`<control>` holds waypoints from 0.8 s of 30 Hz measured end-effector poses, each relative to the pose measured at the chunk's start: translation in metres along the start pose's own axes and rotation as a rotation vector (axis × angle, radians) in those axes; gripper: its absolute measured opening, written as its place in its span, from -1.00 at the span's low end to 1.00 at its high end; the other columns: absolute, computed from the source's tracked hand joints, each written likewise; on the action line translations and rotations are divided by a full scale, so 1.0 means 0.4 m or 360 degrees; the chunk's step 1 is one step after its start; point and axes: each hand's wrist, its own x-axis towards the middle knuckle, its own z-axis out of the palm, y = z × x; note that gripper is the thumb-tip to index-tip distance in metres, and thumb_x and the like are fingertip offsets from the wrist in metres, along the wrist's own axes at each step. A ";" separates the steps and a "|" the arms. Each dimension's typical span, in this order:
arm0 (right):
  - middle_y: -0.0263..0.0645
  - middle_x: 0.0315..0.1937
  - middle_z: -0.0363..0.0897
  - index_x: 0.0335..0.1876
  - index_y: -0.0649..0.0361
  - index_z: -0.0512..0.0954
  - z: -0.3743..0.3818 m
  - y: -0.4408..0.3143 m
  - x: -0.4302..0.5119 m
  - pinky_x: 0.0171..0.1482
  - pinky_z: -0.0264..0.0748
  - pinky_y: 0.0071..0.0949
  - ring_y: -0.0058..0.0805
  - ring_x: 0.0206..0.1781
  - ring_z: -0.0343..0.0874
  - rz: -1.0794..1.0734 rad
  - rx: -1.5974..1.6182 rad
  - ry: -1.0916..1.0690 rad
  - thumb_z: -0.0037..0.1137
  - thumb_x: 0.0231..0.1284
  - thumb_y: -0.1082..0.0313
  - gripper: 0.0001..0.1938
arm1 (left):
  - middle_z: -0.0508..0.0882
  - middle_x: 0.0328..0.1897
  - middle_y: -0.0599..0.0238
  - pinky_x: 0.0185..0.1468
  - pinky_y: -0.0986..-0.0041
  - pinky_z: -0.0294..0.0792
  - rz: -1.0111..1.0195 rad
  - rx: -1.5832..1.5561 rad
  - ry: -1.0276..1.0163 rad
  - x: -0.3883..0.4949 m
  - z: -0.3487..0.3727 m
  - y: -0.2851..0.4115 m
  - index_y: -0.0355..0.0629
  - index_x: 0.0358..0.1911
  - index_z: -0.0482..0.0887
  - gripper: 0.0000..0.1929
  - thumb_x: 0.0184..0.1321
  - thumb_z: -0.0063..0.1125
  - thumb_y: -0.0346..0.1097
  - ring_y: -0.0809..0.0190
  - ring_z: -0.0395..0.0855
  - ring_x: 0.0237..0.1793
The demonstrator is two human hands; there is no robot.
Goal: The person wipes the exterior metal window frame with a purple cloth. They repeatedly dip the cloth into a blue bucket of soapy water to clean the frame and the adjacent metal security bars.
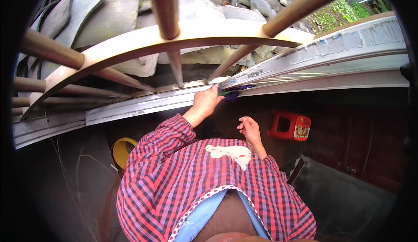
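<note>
My left hand [204, 103] is at the white metal window track [163, 103], its fingers curled over the inner edge. A dark purple and green thing [232, 95], probably a cloth, sticks out past my thumb and lies where the sliding window's frame [277, 67] meets the track. My fingers seem closed on its near end, though the grip itself is hidden. Lower and to the right, my right hand [250, 131] hangs in front of my chest with fingers loosely bent, touching nothing. Nothing shows in it.
Outside the window, a curved metal band [209, 33] carries several round bars [163, 7]. Grey roof tiles [109, 20] lie beyond. Below are a red plastic stool [287, 127] and a yellow round container [120, 150]. Dark red cabinet doors [365, 147] stand at right.
</note>
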 end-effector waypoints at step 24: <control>-0.43 -0.47 0.53 -0.06 0.20 0.56 -0.159 0.009 0.007 -0.33 0.49 -0.67 -0.64 -0.36 0.58 -0.0176 0.0157 0.0062 -0.06 0.62 0.25 -0.79 | 0.75 -0.41 -0.04 -0.18 0.15 0.51 -0.0507 -0.0706 0.0089 0.002 -0.030 0.036 -0.24 -0.28 0.75 -0.64 0.28 0.33 -0.01 -0.06 0.76 -0.31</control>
